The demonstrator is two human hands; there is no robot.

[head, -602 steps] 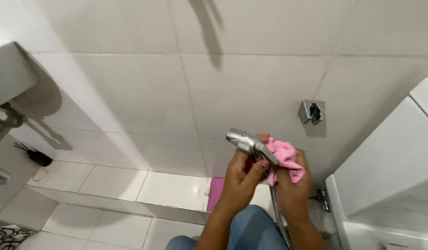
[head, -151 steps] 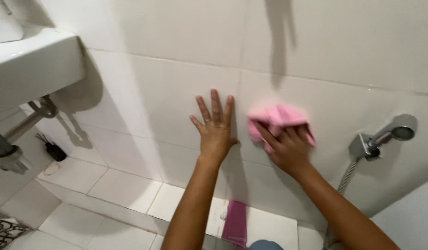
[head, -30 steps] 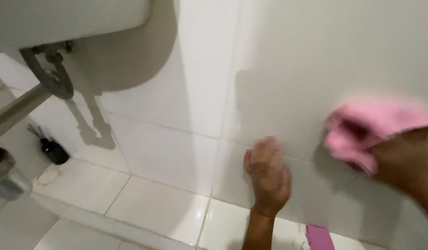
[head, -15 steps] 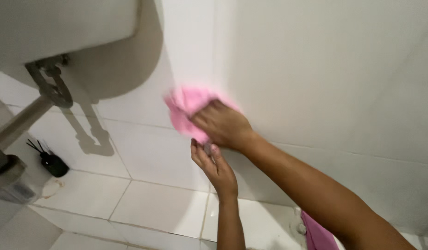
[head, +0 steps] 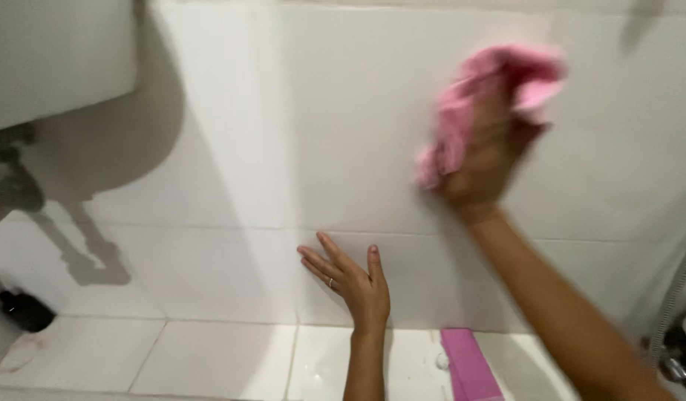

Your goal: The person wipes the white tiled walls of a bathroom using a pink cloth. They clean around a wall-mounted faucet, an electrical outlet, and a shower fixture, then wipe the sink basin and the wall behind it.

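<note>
The cloth (head: pixel 499 96) bunched in the right hand (head: pixel 485 160) is showing pink. The wall tiles (head: pixel 321 134) under both hands are looking white. Below the grip, a flat pink thing (head: pixel 469 364) is lying on white floor tiles (head: pixel 209 360).

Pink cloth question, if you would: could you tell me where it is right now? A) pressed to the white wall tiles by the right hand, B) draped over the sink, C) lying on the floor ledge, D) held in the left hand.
A: the right hand bunches the pink cloth against the wall tiles, while the left hand rests flat and bare lower down.
</note>
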